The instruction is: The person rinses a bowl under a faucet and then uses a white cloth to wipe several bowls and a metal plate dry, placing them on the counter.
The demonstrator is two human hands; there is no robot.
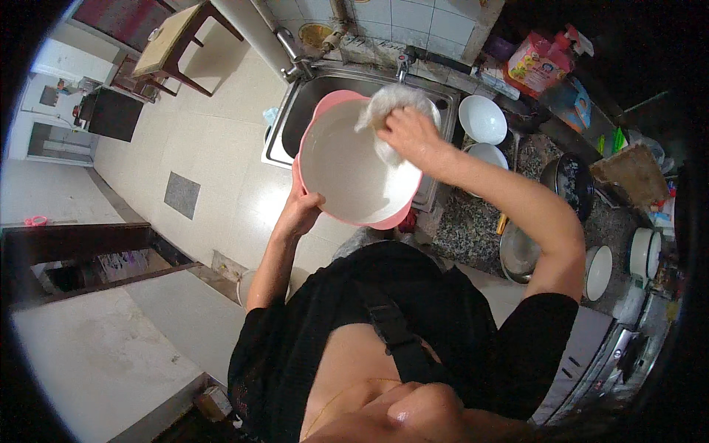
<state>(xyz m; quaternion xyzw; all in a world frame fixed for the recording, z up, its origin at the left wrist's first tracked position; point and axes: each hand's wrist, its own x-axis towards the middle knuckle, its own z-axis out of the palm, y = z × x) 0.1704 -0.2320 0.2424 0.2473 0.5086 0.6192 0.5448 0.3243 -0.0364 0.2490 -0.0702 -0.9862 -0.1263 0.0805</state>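
Observation:
A pink pot [347,166] with a white inside is held up over the near edge of the steel sink [317,85], its opening tilted toward me. My left hand [301,205] grips its left rim, thumb on the inner side and the other fingers hidden behind the wall. In my right hand [411,134] is a bunched whitish cloth [391,102], pressed at the pot's far right rim. The cloth covers that part of the rim and a bit of the sink behind it.
White bowls [483,119] stand right of the sink on the speckled counter [469,229]. Farther right are a dark pan [572,181], a metal lid [519,252] and a pink bottle pack [535,65]. A faucet [294,63] rises behind the sink; a wooden table [177,40] stands far left.

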